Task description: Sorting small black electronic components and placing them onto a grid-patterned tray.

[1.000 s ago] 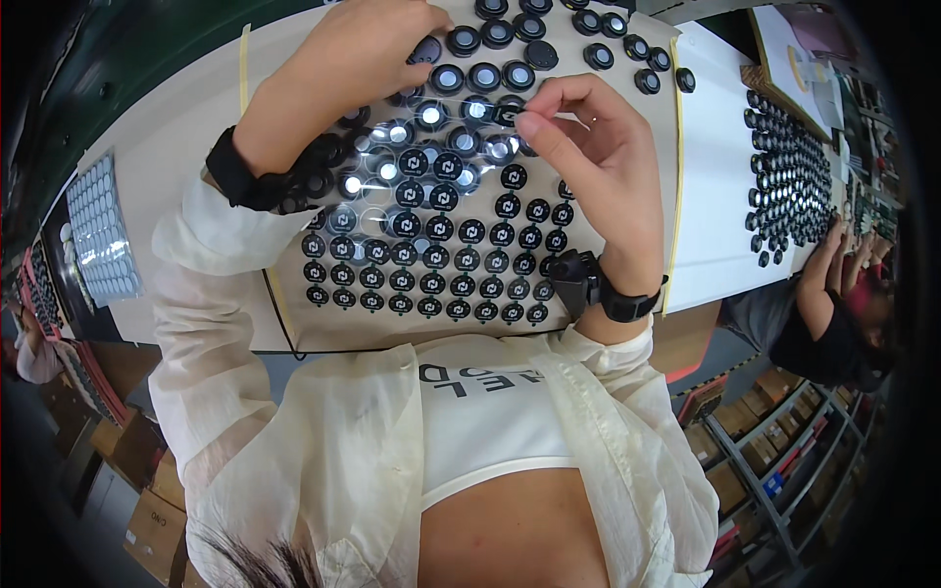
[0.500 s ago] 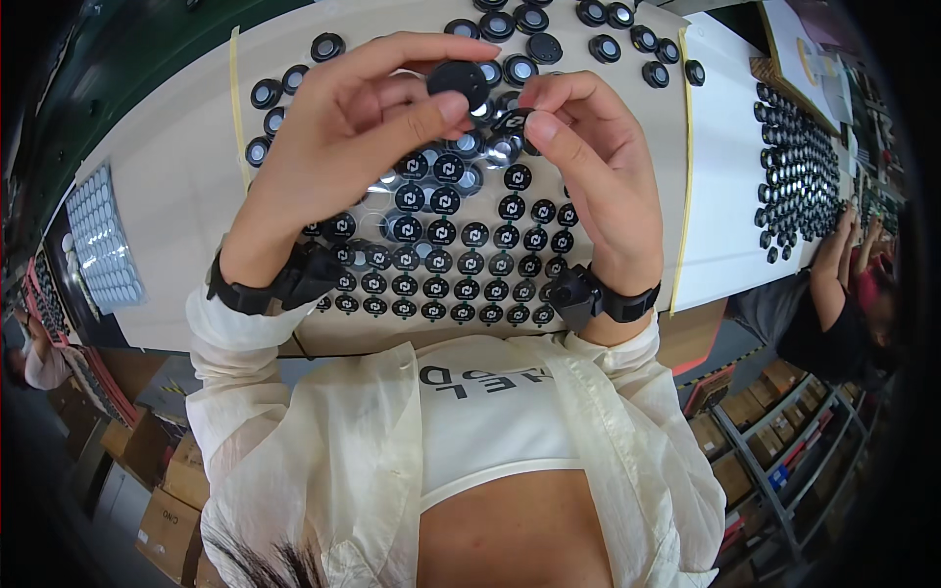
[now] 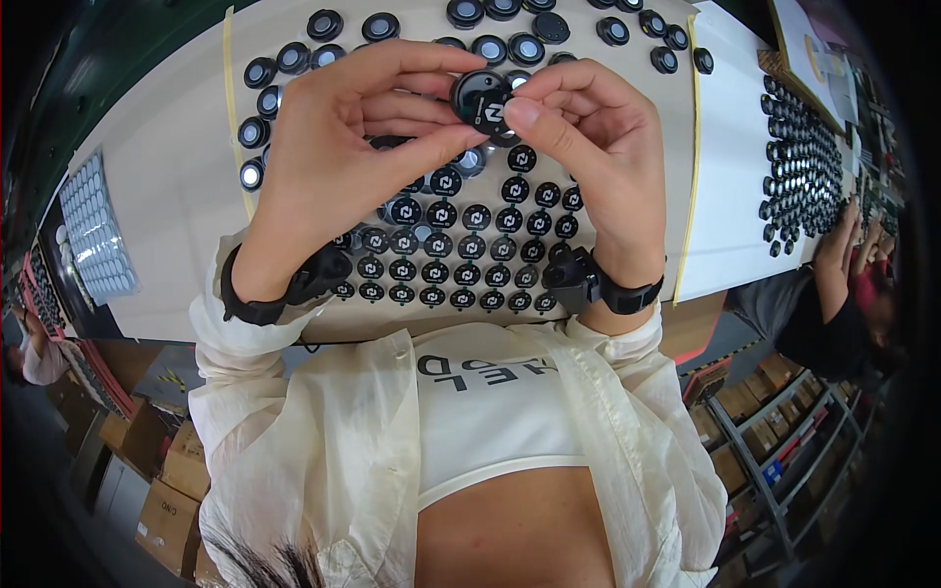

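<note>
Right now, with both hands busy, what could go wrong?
The marked black disc in the right hand looks off-centre over the round black part in the left hand, so it might settle crooked. A slip could also drop either onto the rows of similar discs below.

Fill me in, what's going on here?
A person's left hand holds a round black puck up over the table. The right hand pinches a white-marked black disc over the puck's face. Similar discs lie in rows nearer the body; more pucks with pale centres sit beyond.
</note>
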Motion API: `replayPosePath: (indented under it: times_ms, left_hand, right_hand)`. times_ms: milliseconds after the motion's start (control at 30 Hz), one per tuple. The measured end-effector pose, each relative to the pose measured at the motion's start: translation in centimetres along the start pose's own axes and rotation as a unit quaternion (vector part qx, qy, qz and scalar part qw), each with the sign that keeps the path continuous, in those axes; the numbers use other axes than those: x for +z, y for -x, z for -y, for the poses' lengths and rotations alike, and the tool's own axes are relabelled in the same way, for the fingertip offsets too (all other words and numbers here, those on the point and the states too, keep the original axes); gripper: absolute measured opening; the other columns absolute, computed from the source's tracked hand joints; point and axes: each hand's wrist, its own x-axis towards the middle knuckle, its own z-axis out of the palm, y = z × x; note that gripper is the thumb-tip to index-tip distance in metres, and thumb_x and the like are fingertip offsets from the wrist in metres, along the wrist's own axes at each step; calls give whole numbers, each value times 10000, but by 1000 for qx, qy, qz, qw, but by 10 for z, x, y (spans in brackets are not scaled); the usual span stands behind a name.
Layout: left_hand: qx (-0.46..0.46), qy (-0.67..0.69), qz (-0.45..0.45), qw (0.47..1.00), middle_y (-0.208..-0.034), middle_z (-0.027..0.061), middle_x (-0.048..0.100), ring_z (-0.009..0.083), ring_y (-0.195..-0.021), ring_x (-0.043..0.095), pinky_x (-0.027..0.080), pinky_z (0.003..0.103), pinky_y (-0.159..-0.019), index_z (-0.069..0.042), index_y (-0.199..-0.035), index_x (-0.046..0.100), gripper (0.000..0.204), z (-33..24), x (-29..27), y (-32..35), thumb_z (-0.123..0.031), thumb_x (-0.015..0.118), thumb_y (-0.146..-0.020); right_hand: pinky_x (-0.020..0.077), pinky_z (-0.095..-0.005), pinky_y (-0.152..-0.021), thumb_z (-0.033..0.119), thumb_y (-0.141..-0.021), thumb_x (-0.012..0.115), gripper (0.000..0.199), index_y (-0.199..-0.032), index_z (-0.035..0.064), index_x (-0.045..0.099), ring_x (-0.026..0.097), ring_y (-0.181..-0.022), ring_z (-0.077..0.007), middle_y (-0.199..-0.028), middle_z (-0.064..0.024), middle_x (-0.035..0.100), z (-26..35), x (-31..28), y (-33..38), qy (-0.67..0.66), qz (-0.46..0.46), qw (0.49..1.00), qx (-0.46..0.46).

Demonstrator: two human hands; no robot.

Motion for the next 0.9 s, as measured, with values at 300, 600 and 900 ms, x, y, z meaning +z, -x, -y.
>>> replayPosePath:
  times_ms: [300, 600, 900]
  left_hand:
    - [3, -3, -14, 1000, -1006, 139, 715, 167, -870, 718, 578, 251, -807, 32, -1206, 655, 452, 1, 2, 3, 80, 754, -767]
    - [11, -19, -17, 1000, -969, 127, 718, 159, -859, 716, 577, 251, -805, 22, -1207, 660, 452, 0, 4, 5, 71, 757, -768]
    - [16, -43, -4, 999, -963, 102, 716, 140, -855, 707, 570, 235, -806, 2, -1217, 664, 455, 3, 2, 8, 52, 764, -776]
  right_hand:
    - [533, -183, -721, 13, -842, 744, 152, -973, -42, 691, 684, -802, -91, -901, -104, 730, -1, -5, -3, -14, -5, 1000, 8]
    - [520, -168, -689, 26, -844, 747, 152, -969, -42, 695, 675, -790, -76, -892, -94, 730, -4, -2, -2, -15, -12, 1000, 16]
    - [436, -129, -568, 39, -817, 780, 134, -920, -25, 722, 589, -659, -1, -795, -38, 716, -4, 2, -2, 49, -35, 998, 11]
